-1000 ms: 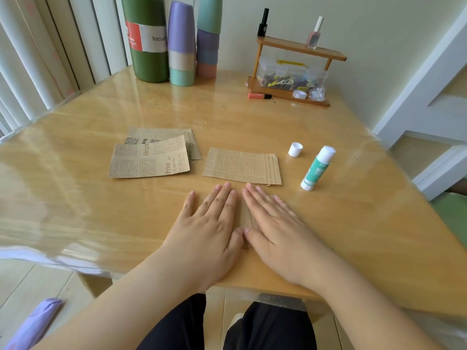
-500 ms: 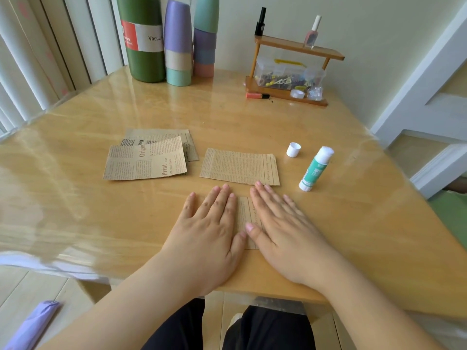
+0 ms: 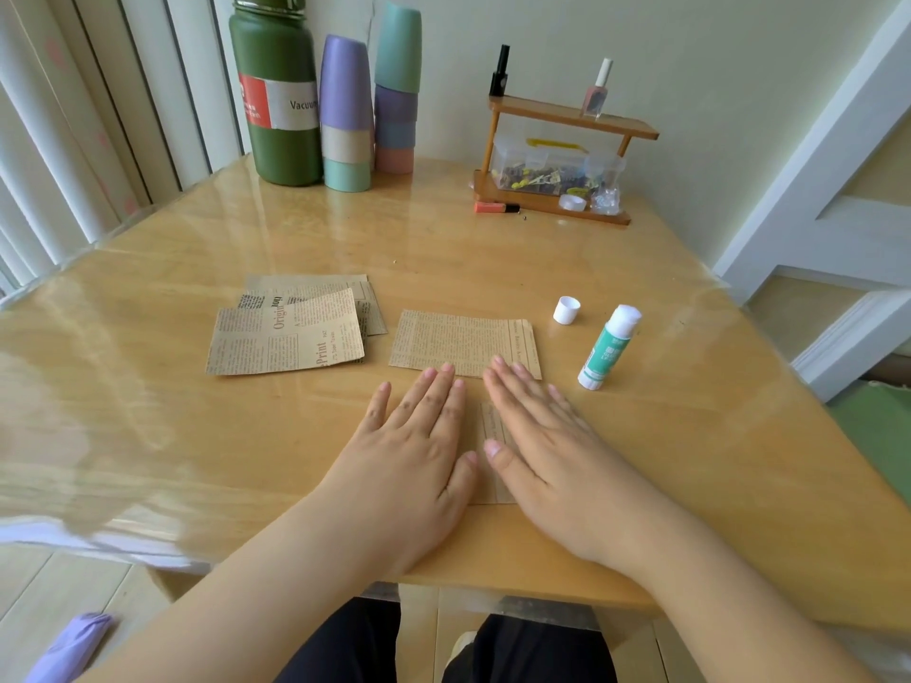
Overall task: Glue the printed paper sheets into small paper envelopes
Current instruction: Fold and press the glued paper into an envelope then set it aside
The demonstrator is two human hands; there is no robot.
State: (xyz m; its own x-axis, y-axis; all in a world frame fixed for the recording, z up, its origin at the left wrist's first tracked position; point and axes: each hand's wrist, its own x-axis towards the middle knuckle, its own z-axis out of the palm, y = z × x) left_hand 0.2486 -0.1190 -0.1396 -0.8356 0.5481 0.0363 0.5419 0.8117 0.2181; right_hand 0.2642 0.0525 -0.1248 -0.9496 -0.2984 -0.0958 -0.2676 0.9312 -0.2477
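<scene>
My left hand (image 3: pixel 411 446) and my right hand (image 3: pixel 547 451) lie flat, fingers straight, side by side on a folded printed paper piece (image 3: pixel 490 451) near the table's front edge. Only a narrow strip of that paper shows between the hands. Just beyond my fingertips lies a folded paper envelope (image 3: pixel 458 342). A small pile of printed kraft sheets (image 3: pixel 291 332) sits to the left. An uncapped glue stick (image 3: pixel 609 347) with a green label stands to the right, and its white cap (image 3: pixel 566 310) rests on the table behind it.
On the glossy wooden table (image 3: pixel 197 436), a green vacuum flask (image 3: pixel 278 96) and stacked pastel cups (image 3: pixel 369 106) stand at the back left. A small wooden rack (image 3: pixel 557 155) with nail polish bottles and a clear box is at the back right. White stair rails rise at right.
My right hand has slid a little to the right over the paper, so a wider strip of it shows between the hands. My left hand stays pressed flat.
</scene>
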